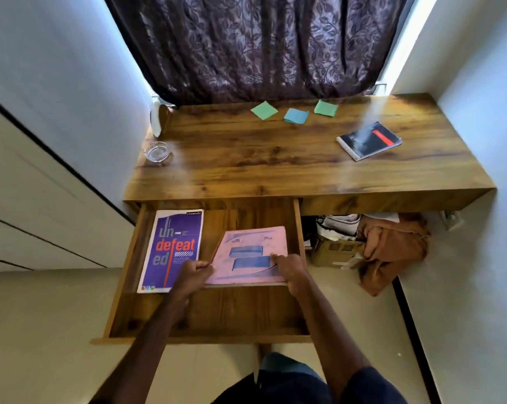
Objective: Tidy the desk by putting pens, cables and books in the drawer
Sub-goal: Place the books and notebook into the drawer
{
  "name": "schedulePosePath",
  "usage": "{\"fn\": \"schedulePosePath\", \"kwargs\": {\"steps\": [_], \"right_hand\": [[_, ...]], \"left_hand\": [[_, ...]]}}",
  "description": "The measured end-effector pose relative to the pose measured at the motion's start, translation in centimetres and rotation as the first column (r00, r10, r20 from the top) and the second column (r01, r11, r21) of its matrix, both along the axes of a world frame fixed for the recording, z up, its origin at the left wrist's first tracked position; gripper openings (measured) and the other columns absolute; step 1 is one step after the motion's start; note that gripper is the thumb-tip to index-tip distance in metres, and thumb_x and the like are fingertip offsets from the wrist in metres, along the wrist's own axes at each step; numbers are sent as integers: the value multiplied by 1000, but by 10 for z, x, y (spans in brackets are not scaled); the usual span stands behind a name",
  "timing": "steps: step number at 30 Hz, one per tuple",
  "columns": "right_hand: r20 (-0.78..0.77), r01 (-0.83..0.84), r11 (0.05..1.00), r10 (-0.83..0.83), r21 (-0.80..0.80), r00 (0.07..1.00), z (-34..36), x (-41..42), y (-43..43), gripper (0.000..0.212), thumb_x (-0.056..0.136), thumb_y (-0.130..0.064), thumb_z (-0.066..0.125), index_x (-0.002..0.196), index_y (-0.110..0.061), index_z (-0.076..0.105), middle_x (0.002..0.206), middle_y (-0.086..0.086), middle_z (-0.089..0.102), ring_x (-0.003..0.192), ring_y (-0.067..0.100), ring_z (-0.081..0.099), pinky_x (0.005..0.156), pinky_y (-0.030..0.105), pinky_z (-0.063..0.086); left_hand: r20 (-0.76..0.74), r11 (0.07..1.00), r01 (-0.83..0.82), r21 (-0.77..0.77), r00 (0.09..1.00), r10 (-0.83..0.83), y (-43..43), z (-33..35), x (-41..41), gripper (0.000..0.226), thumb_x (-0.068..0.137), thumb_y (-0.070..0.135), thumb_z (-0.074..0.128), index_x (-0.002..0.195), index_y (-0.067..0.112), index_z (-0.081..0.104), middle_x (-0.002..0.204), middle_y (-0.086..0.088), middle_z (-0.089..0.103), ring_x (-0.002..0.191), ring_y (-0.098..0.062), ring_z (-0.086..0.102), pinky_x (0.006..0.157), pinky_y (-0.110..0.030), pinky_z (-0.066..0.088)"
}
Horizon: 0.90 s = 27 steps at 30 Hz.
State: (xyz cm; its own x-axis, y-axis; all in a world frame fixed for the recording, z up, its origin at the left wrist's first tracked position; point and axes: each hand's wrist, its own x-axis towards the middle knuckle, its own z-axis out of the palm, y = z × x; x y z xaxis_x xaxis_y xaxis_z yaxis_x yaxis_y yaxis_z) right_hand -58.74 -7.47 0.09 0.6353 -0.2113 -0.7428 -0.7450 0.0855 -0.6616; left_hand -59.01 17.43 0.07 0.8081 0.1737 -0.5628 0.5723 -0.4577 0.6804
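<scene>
Daylight leaks round the curtain (255, 45), glaring on the desk (275, 158); wide-angle edges bend.

A wooden desk (275, 158) fills the alcove in front of me, set between the left wall (57, 53) and the right wall (485, 83), both white. Behind it hangs a dark purple curtain (261, 45) with a leaf pattern; daylight glows down both its edges and lies in pale streaks on the desktop. Cream panels (27, 199) with dark seams run along my left. The floor (57, 316) under me is a plain pale beige.
</scene>
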Motion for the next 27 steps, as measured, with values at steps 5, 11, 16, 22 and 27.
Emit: {"fn": "schedulePosePath", "kwargs": {"steps": [5, 11, 16, 22, 27], "right_hand": [[-13, -34, 998, 35, 59, 999, -28, 21, 17, 27, 96, -22, 66, 117, -5, 60, 111, 6, 68, 94, 18, 68, 60, 21, 52], [-12, 2, 995, 0, 102, 1000, -53, 27, 33, 24, 95, -23, 69, 115, -10, 65, 114, 6, 69, 100, 23, 68, 82, 41, 62], [-25, 108, 992, -106, 66, 994, -68, 14, 59, 27, 93, -22, 70, 118, -14, 62, 116, 5, 68, 100, 23, 67, 70, 30, 61], [-133, 195, 981, -194, 0, 972, -77, 5, 96, 36, 92, -26, 70, 121, -15, 52, 103, -4, 56, 90, 14, 57, 61, 27, 49], [-155, 230, 969, -241, -85, 958, -88, 11, 104, 29, 89, -11, 70, 113, -14, 53, 95, 0, 57, 84, 14, 57, 58, 27, 46]], "left_hand": [[-13, 1000, -20, 17, 1000, 20, 13, -26, 22, 37, 98, 15, 66, 129, -3, 61, 115, -10, 67, 94, -17, 62, 66, -18, 51], [-11, 1000, -19, 21, 1000, 19, 34, -60, 47, 41, 98, 17, 66, 135, 2, 59, 126, -12, 67, 109, -20, 63, 69, -16, 51], [-81, 987, 150, 50, 986, -146, 54, -91, 71, 48, 94, 12, 70, 139, 2, 57, 133, -12, 66, 117, -25, 64, 86, -31, 56], [-37, 861, 406, 305, 909, -416, 83, -114, 73, 42, 93, 6, 66, 134, 7, 62, 135, -11, 63, 126, -25, 58, 105, -34, 46], [-177, 615, 631, 472, 751, -636, 118, -128, 83, 77, 95, 14, 65, 160, 17, 24, 167, -13, 12, 154, -35, 16, 118, -44, 38]]}}
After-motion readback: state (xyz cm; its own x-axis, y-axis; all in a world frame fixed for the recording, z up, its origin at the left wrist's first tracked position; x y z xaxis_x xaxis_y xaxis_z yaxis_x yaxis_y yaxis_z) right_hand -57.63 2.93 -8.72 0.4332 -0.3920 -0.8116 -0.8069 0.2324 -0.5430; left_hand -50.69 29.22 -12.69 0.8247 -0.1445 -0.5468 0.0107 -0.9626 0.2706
